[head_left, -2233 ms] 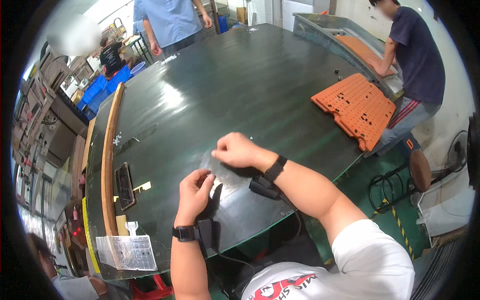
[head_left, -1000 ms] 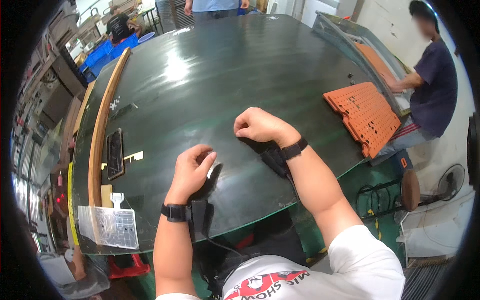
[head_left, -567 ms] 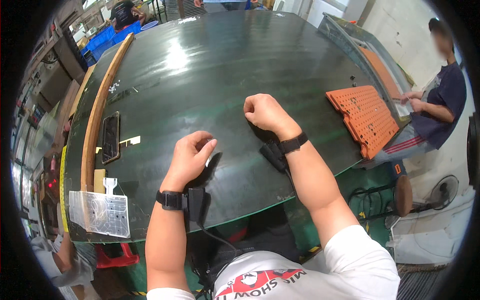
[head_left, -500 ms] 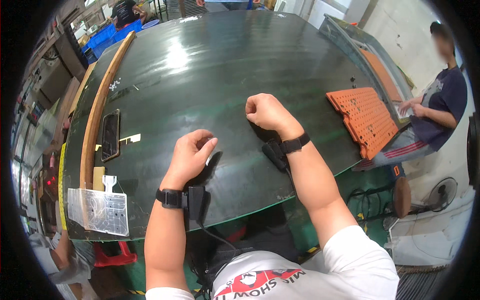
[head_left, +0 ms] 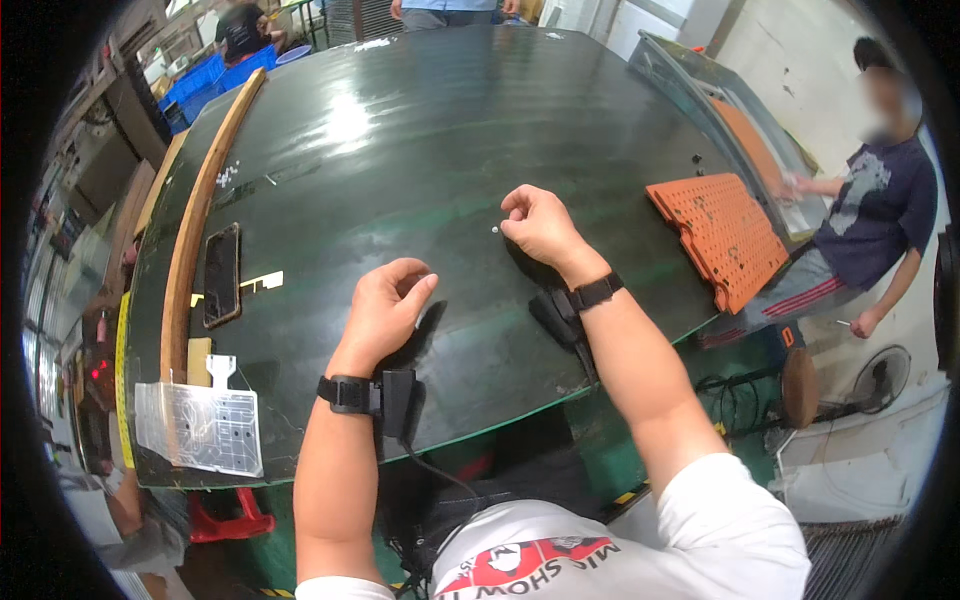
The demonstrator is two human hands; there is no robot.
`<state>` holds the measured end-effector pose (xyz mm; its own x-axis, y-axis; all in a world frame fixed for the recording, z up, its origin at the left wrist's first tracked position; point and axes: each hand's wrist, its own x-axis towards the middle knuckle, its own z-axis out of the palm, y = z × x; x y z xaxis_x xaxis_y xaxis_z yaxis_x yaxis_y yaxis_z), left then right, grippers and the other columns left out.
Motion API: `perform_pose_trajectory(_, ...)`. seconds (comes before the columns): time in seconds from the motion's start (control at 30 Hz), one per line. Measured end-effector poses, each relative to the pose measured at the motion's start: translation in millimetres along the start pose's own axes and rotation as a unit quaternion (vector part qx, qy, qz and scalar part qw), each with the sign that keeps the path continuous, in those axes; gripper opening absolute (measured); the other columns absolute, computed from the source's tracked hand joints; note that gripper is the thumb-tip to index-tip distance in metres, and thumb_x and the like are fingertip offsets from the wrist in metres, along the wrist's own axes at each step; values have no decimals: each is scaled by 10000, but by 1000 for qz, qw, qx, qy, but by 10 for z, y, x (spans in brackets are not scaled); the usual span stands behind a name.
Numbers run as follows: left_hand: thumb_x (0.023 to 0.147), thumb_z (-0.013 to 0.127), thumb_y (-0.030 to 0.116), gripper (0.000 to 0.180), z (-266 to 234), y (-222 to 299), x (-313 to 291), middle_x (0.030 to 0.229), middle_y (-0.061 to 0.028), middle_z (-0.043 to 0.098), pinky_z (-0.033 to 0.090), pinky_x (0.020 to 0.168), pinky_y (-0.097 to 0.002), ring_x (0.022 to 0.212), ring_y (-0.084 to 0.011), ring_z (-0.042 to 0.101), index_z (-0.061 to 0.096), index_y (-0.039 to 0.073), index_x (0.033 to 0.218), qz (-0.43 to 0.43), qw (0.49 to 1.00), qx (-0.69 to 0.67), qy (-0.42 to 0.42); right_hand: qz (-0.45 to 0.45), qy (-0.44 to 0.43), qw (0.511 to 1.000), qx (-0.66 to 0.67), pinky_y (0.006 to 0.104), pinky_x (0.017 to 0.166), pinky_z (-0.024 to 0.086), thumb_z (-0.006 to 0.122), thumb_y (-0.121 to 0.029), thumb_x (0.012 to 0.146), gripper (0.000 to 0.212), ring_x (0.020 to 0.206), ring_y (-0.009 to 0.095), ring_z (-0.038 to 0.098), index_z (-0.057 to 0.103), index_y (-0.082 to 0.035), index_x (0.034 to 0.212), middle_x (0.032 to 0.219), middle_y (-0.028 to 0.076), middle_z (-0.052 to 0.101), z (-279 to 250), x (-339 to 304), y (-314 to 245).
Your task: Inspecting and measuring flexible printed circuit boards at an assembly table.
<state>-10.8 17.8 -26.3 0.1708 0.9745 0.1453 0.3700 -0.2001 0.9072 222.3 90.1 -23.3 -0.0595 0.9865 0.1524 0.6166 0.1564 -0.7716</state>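
Observation:
My right hand point(head_left: 540, 229) hovers low over the dark green tabletop, with a small gap between its bent fingers and thumb. Just left of its thumb a tiny white piece point(head_left: 494, 230) shows against the green; its kind is too small to tell. Nearer to me, my left hand point(head_left: 387, 304) is curled with thumb and fingers brought together. Whatever may be inside it is hidden from the head view. Both wrists carry black straps with box-shaped devices, a cable trailing from the left one.
A phone point(head_left: 222, 274) lies by a long wooden bar point(head_left: 201, 190) on the left, with a clear plastic template point(head_left: 205, 428) at the near corner. An orange perforated panel point(head_left: 722, 238) is at the right edge. White bits point(head_left: 229, 174) lie farther back. A person point(head_left: 872, 205) is at right.
My right fingers have parted slightly, and the tiny white piece has come into view beside them. The left hand has barely moved. At right, the other person's arm has swung down.

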Motion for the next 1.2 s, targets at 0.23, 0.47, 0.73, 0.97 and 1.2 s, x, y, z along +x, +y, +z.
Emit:
perform_pose_trajectory(0.23, 851, 612, 164, 225, 32, -35, 15, 753, -42, 628, 451, 638, -239, 685, -93, 556, 614, -51, 919, 0, 1000, 12, -10, -1, 63, 998, -5, 348, 724, 467, 592, -75, 695, 221, 751, 243, 581, 619, -33, 910, 747, 65, 616, 112, -280, -4)
perform_pose_trajectory(0.47, 838, 627, 178, 252, 79, -52, 36, 806, -96, 660, 483, 688, -266, 735, -138, 614, 616, -45, 954, 11, 1000, -8, -1, 51, 72, 994, -63, 372, 864, 423, 590, -134, 715, 314, 948, 244, 538, 597, -78, 1024, 798, 27, 637, 215, -266, -74)
perform_pose_trajectory(0.73, 864, 599, 159, 222, 38, -73, 23, 796, -57, 648, 461, 648, -233, 699, -93, 573, 617, -45, 950, 22, 1000, -16, 15, 76, 86, 993, -32, 370, 882, 402, 603, -159, 711, 451, 925, 233, 582, 536, -47, 1143, 803, 26, 650, 227, -292, -175)
perform_pose_trajectory(0.97, 852, 615, 173, 222, 38, -52, 9, 792, -48, 643, 461, 669, -242, 715, -100, 568, 628, -38, 920, 12, 1000, -8, 16, 59, 106, 991, -65, 380, 888, 396, 598, -162, 720, 498, 929, 239, 587, 509, -40, 1195, 809, 36, 654, 279, -270, -102)
perform_pose_trajectory(1.2, 835, 623, 186, 249, 41, -38, 9, 832, -106, 664, 488, 663, -275, 733, -149, 616, 625, -31, 956, -3, 1000, -9, 8, 61, 91, 991, -72, 390, 908, 376, 587, -163, 745, 498, 993, 231, 553, 494, -37, 1218, 814, 26, 655, 258, -271, -111)
